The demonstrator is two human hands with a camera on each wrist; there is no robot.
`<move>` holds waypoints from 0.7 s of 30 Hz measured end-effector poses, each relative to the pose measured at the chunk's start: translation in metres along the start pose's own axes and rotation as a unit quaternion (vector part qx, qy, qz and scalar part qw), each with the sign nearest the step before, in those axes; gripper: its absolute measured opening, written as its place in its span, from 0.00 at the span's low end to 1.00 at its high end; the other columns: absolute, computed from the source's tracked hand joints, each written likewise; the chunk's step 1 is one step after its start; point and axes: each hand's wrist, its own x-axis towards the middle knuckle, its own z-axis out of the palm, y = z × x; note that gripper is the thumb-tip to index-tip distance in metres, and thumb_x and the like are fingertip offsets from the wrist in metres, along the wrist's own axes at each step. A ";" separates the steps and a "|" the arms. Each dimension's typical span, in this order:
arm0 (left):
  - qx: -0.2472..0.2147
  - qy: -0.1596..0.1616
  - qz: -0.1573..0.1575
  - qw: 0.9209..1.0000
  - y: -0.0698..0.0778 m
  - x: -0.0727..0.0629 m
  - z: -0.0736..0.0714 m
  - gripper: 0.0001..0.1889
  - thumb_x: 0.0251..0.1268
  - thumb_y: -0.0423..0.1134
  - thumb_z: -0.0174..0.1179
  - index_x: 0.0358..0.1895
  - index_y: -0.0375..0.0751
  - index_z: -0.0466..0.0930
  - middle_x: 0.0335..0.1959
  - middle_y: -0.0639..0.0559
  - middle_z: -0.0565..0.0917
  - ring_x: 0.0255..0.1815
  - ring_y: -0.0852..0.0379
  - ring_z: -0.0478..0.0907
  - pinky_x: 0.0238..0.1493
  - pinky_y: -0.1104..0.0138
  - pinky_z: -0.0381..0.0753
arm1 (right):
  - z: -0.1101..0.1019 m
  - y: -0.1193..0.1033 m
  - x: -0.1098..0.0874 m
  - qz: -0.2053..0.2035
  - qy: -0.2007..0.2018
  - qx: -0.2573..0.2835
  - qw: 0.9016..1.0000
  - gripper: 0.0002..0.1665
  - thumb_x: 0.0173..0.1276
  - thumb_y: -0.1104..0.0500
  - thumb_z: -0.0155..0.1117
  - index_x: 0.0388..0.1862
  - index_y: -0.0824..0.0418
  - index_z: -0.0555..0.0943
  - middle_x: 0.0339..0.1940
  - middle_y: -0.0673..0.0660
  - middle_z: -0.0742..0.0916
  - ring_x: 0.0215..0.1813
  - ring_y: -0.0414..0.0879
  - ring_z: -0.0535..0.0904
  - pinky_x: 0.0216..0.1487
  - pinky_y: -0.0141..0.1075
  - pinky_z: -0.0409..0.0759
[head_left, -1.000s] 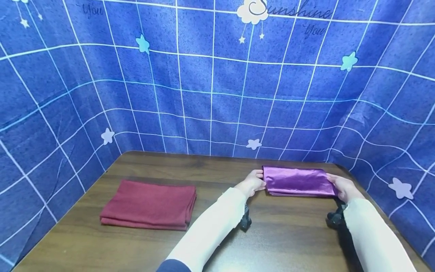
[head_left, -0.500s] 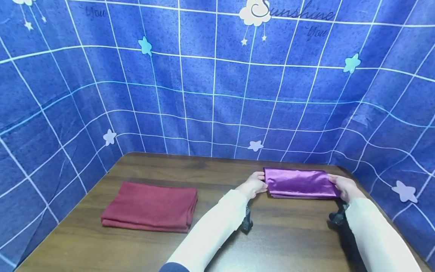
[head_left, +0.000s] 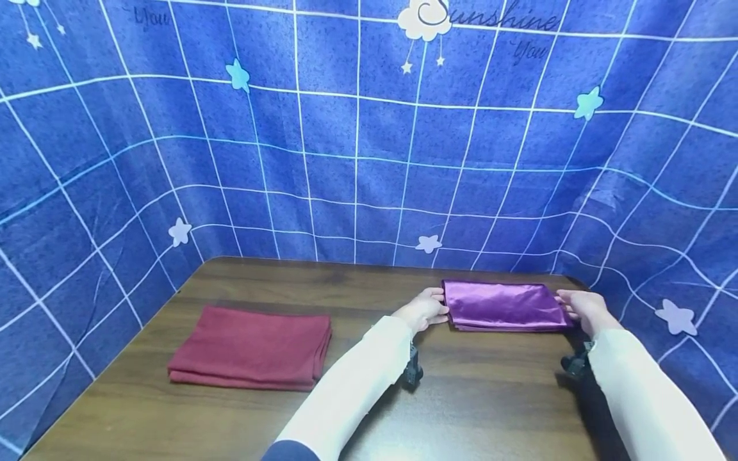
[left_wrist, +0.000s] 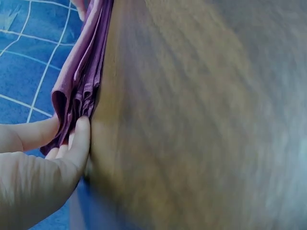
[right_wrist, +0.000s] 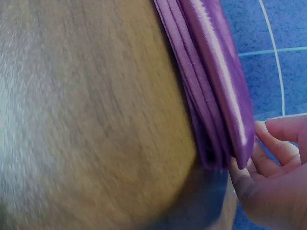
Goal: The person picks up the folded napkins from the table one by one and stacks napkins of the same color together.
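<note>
A shiny purple cloth (head_left: 503, 306), folded into a narrow layered strip, lies near the back right of the table. At its left end is my left hand (head_left: 423, 310), with the thumb by the front corner and the fingers along the side. Stacked folds of the purple cloth (left_wrist: 79, 91) show right at the left thumb in the left wrist view. My right hand (head_left: 585, 310) is at the opposite end, its extended fingertips against the edge. In the right wrist view, the right hand (right_wrist: 276, 182) touches the rounded end of the folds.
A dark red cloth (head_left: 254, 349), folded into a flat rectangle, lies on the left of the brown wooden table (head_left: 490, 397). A blue curtain (head_left: 328, 141) with white grid lines and stars hangs round the back and sides. Dark wrist devices sit under both forearms.
My right hand has shifted slightly right, its fingers drawing off the top of the purple cloth to its end. The left hand stays at the left end.
</note>
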 end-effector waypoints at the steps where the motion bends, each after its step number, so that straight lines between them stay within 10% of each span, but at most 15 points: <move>1: -0.001 -0.004 -0.005 1.000 0.001 -0.001 -0.001 0.33 0.59 0.15 0.50 0.69 0.31 0.59 0.71 0.34 0.63 0.61 0.42 0.74 0.58 0.55 0.80 | 0.000 -0.001 0.000 -0.003 0.002 0.002 1.000 0.16 0.73 0.62 0.48 0.30 0.50 0.81 0.18 0.35 0.83 0.25 0.30 0.79 0.29 0.26 0.80; 21: 0.056 0.000 -0.013 0.998 0.027 -0.026 -0.032 0.31 0.63 0.24 0.55 0.71 0.33 0.59 0.73 0.38 0.61 0.68 0.41 0.68 0.62 0.46 0.75 | 0.029 -0.042 -0.009 -0.072 -0.069 0.092 0.991 0.27 0.71 0.70 0.46 0.23 0.40 0.79 0.22 0.38 0.86 0.25 0.29 0.80 0.26 0.21 0.75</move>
